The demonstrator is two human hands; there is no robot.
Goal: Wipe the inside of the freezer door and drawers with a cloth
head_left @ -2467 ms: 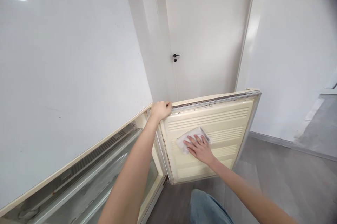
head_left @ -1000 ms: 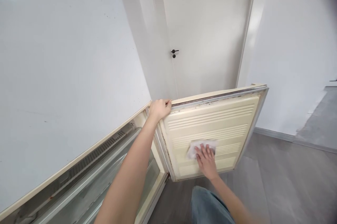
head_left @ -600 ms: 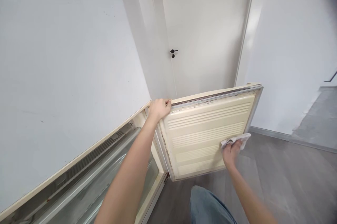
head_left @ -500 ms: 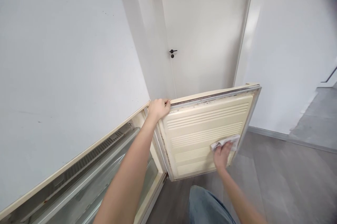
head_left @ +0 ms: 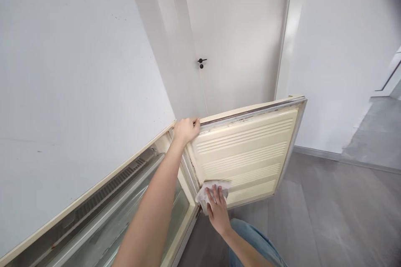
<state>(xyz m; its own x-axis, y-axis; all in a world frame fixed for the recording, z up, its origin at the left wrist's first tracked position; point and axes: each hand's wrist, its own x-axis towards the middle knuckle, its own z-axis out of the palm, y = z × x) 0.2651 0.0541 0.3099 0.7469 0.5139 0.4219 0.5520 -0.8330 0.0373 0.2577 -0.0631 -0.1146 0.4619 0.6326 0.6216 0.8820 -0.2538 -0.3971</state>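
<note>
The broad white surface (head_left: 78, 70) of the appliance fills the left side, glossy, dotted with a few dark specks and edged in cream along its front. Under that edge the dim interior shows one slatted strip (head_left: 127, 175) above clear drawer fronts (head_left: 103, 235), whose full number I cannot tell behind the left forearm. Beyond stands one white room door (head_left: 238, 29) with one black handle (head_left: 202, 61); to the right a white wall (head_left: 338, 49) meets grey skirting (head_left: 316, 151) and a grey plank-patterned floor (head_left: 313, 208). One appliance door (head_left: 244, 146) stands open, its cream inner face carrying four ribbed bands, with dark stains along the upper seal. Two bare hands are in view. The left hand (head_left: 187, 130) has its fingers curled over the appliance door's top edge, near the hinge side. The right hand (head_left: 217, 210) is spread, fingers laid over the one white cloth (head_left: 203, 191), which lies against the inner face at its lower hinge-side corner. One denim-covered knee (head_left: 257, 237) shows beside the right forearm
</note>
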